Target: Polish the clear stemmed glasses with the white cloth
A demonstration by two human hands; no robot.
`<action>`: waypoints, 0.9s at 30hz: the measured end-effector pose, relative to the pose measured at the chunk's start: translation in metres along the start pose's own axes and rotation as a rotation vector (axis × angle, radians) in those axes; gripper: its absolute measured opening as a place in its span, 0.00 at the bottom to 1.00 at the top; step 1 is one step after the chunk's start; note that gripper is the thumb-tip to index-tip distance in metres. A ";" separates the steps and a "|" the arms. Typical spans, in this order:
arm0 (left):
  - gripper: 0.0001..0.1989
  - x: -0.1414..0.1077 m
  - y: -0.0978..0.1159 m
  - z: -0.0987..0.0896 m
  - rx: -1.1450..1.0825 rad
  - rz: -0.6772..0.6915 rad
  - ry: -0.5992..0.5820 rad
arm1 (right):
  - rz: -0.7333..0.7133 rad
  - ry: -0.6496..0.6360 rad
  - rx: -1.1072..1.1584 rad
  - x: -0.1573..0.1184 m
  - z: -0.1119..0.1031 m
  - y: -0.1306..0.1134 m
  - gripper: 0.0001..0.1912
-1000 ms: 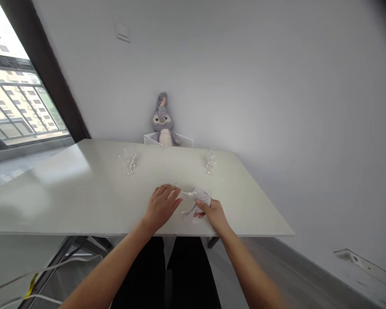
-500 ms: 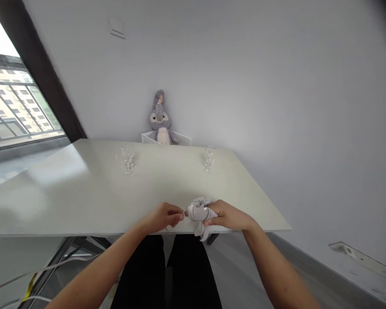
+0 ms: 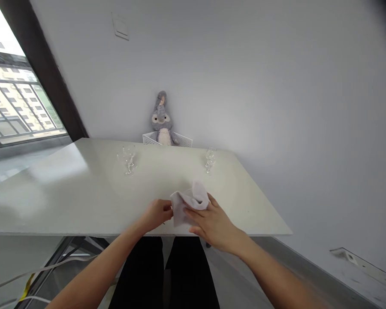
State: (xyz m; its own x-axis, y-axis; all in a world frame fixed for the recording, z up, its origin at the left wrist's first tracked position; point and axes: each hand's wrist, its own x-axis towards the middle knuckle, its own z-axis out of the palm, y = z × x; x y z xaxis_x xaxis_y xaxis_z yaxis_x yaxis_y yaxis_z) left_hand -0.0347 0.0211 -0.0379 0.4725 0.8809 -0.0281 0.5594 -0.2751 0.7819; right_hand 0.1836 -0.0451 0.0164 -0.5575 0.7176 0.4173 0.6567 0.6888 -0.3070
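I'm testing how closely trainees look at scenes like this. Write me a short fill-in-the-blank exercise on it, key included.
1. The person's hand whose fingers lie across the white cloth is the ____ one.
2. The clear stemmed glass on the right part of the table stands ____ from the person than the cloth does.
3. The plush toy in the white basket has a ____ head.
4. The dark window frame is on the ____ side of the picture.

Missing words: right; farther; grey; left.
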 end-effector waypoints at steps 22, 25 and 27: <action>0.14 0.019 0.011 0.040 0.439 0.335 0.688 | 0.661 0.755 1.589 0.054 0.090 0.007 0.25; 0.15 0.029 0.018 0.046 0.452 0.338 0.772 | 0.613 0.791 1.411 0.064 0.099 0.005 0.23; 0.16 0.032 0.024 0.048 0.469 0.316 0.807 | 0.574 0.750 1.326 0.067 0.101 0.008 0.21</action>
State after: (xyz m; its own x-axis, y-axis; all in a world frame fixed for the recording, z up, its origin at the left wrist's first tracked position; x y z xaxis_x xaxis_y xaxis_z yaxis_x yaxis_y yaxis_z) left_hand 0.0266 0.0248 -0.0498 0.1380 0.6911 0.7094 0.7830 -0.5147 0.3491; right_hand 0.0998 0.0190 -0.0447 0.2119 0.9618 0.1731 -0.4151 0.2489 -0.8750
